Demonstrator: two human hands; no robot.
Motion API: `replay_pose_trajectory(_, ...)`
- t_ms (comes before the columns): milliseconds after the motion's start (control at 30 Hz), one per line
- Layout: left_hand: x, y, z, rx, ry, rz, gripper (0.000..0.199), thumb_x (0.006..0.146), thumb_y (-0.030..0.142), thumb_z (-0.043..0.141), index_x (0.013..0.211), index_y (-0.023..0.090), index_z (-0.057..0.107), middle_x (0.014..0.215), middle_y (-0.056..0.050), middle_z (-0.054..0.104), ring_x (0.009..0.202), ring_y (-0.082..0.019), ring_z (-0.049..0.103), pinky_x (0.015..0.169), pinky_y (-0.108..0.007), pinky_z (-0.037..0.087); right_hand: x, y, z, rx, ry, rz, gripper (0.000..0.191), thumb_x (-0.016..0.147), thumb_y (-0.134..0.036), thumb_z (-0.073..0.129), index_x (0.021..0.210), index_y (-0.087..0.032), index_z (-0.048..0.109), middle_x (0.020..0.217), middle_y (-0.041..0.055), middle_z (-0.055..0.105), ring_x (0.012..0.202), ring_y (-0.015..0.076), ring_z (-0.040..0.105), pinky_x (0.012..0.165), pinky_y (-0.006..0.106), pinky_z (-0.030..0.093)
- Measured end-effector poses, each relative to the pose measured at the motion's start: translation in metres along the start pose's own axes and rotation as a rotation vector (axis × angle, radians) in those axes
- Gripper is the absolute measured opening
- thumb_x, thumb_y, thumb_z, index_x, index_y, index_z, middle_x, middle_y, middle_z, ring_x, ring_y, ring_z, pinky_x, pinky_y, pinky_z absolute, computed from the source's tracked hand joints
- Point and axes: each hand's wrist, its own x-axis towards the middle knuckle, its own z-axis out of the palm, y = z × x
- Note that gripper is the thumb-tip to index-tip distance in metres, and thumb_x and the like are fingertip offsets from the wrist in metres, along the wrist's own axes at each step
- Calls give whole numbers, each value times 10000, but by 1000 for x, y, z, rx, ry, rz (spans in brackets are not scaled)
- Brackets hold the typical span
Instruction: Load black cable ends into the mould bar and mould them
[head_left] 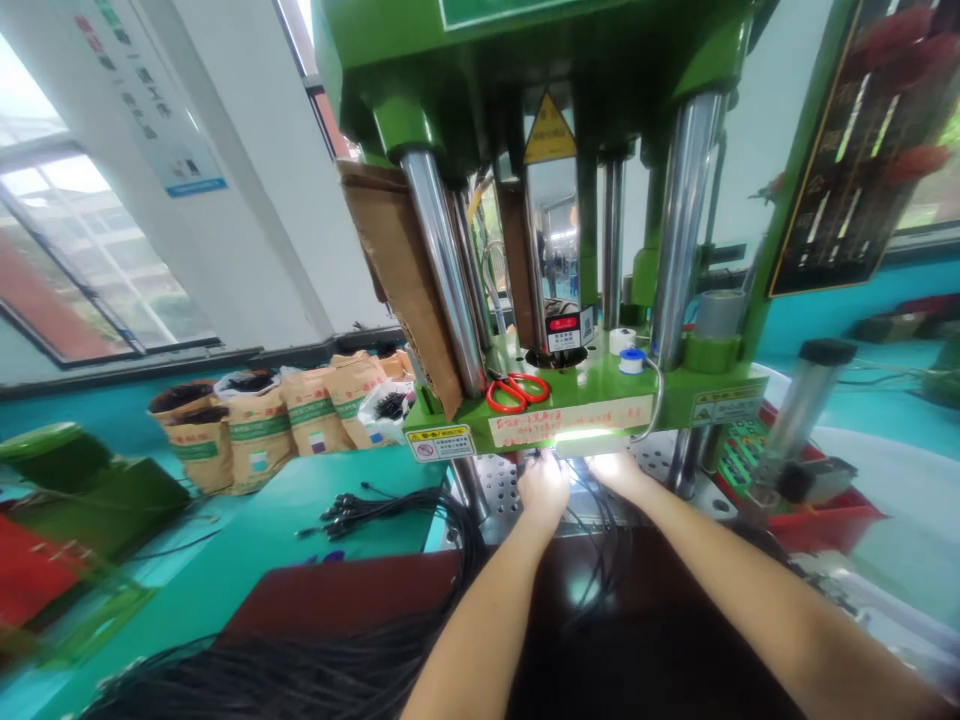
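- Here under the green press (457, 425), the left hand (544, 487) looks curled, its fingertips hidden; I can't tell whether it grips anything.
- Just right, the right hand (619, 472) reaches below the same front edge, glare washing over its fingers, so its hold can't be told either.
- Between and below them run thin black cables (602, 545), trailing from the lit gap toward the near side.
- Writing now! Above the hands, a pale strip (574, 420) carries red handwriting, too blurred to read.
- At the press's left corner sits a warning label (439, 443), yellow-topped, with a red prohibition symbol; another warning label (727, 405) is far right.
- Higher up, a yellow warning triangle (550, 135), and below it a white label (568, 332) with a red patch and square code.
- Red-handled scissors (517, 393) lie on the press ledge, left of a blue-rimmed spool (631, 362).
- Far left, paper sacks (259, 440) show green bands and red characters, while a dark board (829, 160) at far right bears vertical characters.
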Motion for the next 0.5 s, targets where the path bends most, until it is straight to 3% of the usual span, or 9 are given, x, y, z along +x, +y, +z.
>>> replay_pose_trajectory(233,5,-4,10,57,-2,29,260,794,184,379,907,108,599,841,-182,617,966,-283,530,802,-385,412,3,5,10,-7,-25,88,288,868,-381,487,975,-137,594,881,53,628,776,159,596,732,355,478)
replay_pose_trajectory(500,9,0,4,58,-10,84,291,775,117,359,899,118,623,826,-157,623,993,-272,488,867,-379,360,7,6,16,-16,-23,69,241,875,-323,488,995,-133,575,955,62,604,814,162,585,721,351,486)
